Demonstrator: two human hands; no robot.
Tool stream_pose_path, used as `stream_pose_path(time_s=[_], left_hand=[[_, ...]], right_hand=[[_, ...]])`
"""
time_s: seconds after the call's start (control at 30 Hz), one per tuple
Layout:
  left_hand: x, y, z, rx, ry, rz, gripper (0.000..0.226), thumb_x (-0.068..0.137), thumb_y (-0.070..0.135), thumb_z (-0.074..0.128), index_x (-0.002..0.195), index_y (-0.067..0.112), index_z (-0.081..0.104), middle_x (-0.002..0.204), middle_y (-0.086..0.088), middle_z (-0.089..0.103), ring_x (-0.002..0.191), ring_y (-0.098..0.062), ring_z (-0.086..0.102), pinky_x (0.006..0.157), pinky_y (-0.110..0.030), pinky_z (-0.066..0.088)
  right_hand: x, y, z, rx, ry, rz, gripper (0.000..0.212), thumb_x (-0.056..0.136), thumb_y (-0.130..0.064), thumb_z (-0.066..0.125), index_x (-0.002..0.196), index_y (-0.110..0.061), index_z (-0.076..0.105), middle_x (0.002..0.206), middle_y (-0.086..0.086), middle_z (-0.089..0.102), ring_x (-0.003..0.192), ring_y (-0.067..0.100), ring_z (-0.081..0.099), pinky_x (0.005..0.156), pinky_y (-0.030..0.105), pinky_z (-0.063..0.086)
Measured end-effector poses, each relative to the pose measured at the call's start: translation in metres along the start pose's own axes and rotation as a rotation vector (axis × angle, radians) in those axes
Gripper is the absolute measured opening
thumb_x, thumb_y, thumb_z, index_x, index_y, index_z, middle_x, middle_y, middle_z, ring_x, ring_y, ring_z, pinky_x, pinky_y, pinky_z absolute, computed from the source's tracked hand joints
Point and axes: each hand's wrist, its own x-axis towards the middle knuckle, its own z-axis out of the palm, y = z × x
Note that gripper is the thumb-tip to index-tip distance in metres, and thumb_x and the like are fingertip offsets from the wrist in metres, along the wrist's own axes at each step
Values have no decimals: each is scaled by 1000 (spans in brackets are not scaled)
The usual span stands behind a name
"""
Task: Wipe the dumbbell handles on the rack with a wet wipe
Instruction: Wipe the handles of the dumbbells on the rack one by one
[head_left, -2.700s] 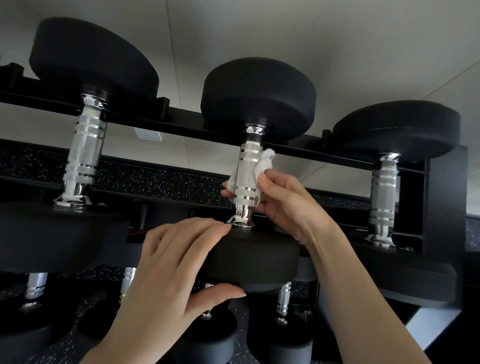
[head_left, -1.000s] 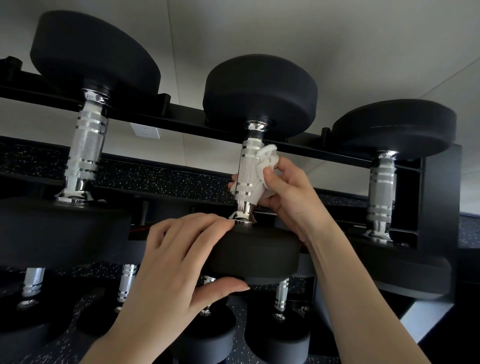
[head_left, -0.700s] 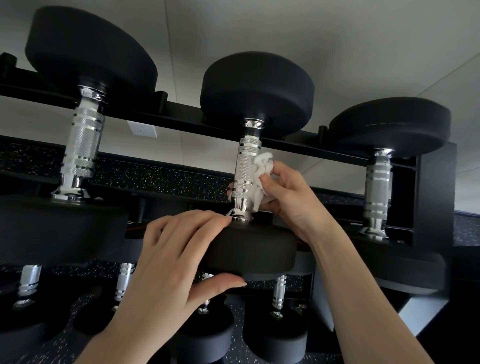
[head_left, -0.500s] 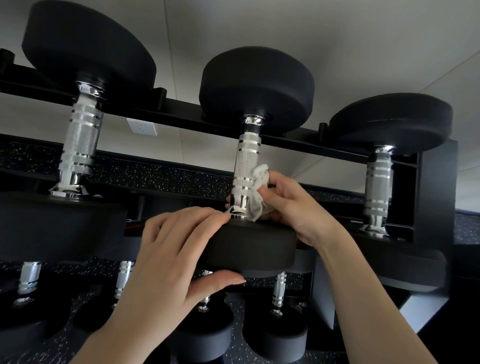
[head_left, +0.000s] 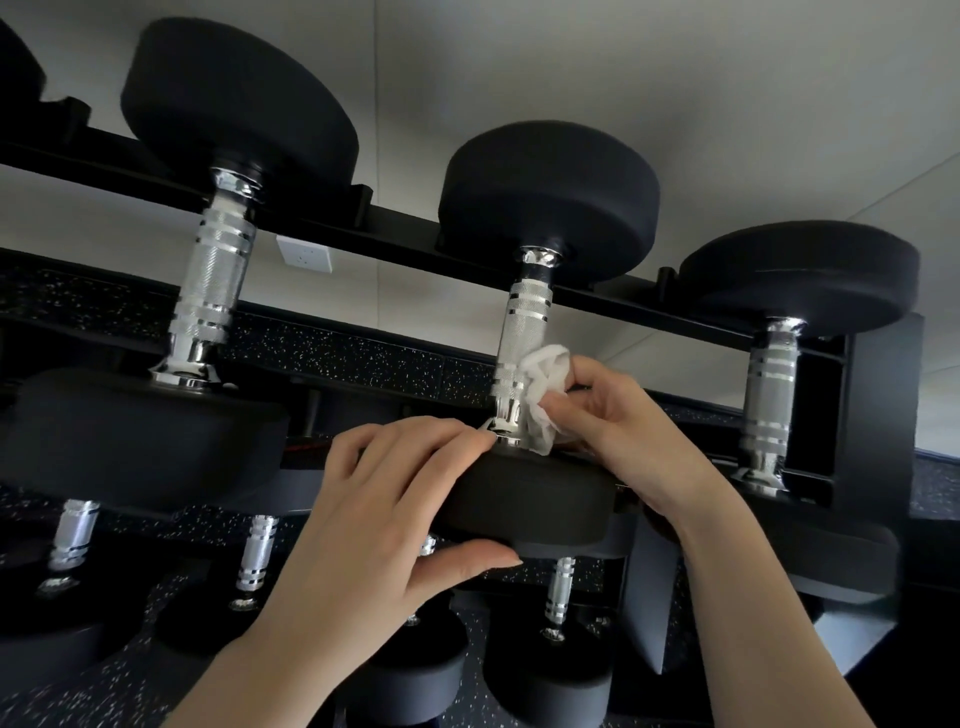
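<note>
Centre of frame, top tier of the rack (head_left: 878, 415): middle dumbbell (head_left: 545, 499), chrome handle (head_left: 522, 332) tilted slightly left toward its lower end. Wet wipe (head_left: 543, 395) bunched against the handle's lower right side, right above the near weight head. Right hand (head_left: 618, 431) curled, fingers (head_left: 563, 413) pinching the wipe against the knurling; thumb hidden, so not clear how far the wipe wrapped round the back. Left hand (head_left: 384, 514) clamped on the near head, fingers (head_left: 415, 441) pressed together across its top face, thumb hooked under the lower edge.

Judged risks from here:

- Wipe crumpled rather than spread flat; likely to skim one side only, leaving the left and rear faces and the upper banded section untouched.
- Thin wet sheet on coarse knurling; prone to snagging or tearing, shedding scraps into the grooves.
- Left fingertips just beside the collar; open to a pinch between collar and head if the dumbbell rolled in its cradle.
- Any loosening of the bracing grip, and the handle apt to spin under the rubbing, wasting the stroke.
- Left dumbbell handle (head_left: 210, 296) at upper left and right dumbbell handle (head_left: 769, 400) at right edge both bare, nothing touching them; easy to skip, along with the smaller handles in the lower tiers at bottom of frame.
</note>
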Motion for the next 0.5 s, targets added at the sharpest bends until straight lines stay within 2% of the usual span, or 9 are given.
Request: stream_pose_path(time_s=[0.07,0.17,0.27,0.33,0.43,0.5], left_hand=[[0,-1,0,-3,1,5,59,94,65,37,127,18,48,123,6,51,115,-11,44,98,-31,32],[-1,-3,2,-5,-1,14,58,93,64,39,127,19,48,122,5,53,114,-11,47,97,-33,32],[-2,-4,3,-21,-4,12,58,92,65,41,128,20,48,123,7,53,114,-11,48,97,-34,34],[-2,-5,3,-37,-7,6,58,92,65,39,128,21,47,123,7,52,114,-12,49,97,-34,34],[-2,-6,3,-59,-7,7,58,92,67,37,128,22,47,122,8,53,115,-12,51,97,-35,34],[-1,-7,3,-79,-4,9,60,91,68,40,129,22,48,122,8,54,115,-12,51,97,-36,35]], right_hand=[[-2,-5,0,-89,18,-3,12,90,-5,58,84,5,54,78,12,71,71,13,66,69,20,50],[-5,-8,1,-272,116,-49,12,82,-9,68,74,-4,61,76,3,72,72,13,67,72,24,50],[-7,-12,5,-347,200,-110,9,77,-7,73,77,-9,64,73,2,67,71,20,63,68,34,53],[-8,-14,9,-321,196,-166,16,76,-4,73,82,-12,61,71,0,63,70,26,60,67,40,51],[-5,-18,9,-363,157,-211,20,76,-6,74,86,-18,61,68,0,57,66,28,56,63,40,49],[-3,-22,9,-441,144,-229,17,74,-18,75,85,-25,64,66,-6,56,62,20,54,60,35,48]])
